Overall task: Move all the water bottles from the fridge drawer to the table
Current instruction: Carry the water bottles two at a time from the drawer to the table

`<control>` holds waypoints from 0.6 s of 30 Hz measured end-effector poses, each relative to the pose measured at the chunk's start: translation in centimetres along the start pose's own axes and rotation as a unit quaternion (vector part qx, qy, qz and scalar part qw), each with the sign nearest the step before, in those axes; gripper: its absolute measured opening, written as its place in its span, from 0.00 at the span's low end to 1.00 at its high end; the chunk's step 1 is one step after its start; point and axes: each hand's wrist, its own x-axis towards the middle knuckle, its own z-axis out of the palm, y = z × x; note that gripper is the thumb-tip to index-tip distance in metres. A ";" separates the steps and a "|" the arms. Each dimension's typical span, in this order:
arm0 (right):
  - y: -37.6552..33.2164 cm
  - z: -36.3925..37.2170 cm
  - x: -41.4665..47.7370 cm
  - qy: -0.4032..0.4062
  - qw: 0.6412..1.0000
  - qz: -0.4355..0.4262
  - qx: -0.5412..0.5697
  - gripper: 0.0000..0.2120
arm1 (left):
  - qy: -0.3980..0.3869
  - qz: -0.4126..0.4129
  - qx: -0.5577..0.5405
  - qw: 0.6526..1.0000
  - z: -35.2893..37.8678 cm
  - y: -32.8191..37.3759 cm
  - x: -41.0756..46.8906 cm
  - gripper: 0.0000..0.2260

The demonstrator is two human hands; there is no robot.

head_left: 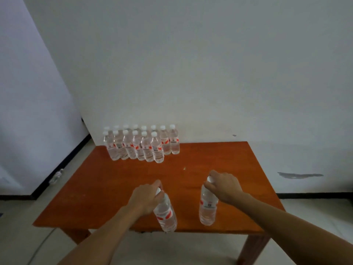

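Observation:
My left hand (146,197) grips the capped top of a clear water bottle (165,215) with a red-and-white label; the bottle tilts over the front edge of the orange-brown wooden table (118,180). My right hand (223,185) holds the neck and white cap of a second bottle (208,207), which is upright near the table's front. Whether either bottle's base touches the tabletop I cannot tell. Several more bottles (142,144) stand in two tight rows at the far left of the table against the wall. The fridge drawer is out of view.
A white wall (191,73) runs behind the table. A pale panel (28,92) stands at the left. On the floor by the left wall lies a small crumpled clear object (57,175). A tiny speck (184,168) sits mid-table.

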 end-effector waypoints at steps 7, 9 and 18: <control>-2.8 0.6 11.4 0.036 0.997 0.051 0.035 0.15 | 0.012 0.071 0.023 0.997 -3.7 -6.6 12.3 0.10; -3.2 0.7 13.8 0.042 0.996 0.064 0.047 0.15 | 0.007 0.078 0.018 0.997 -4.2 -8.2 15.4 0.10; -1.2 1.8 25.3 0.044 0.994 0.083 0.056 0.15 | -0.007 0.114 0.022 0.993 -4.1 -10.4 28.3 0.11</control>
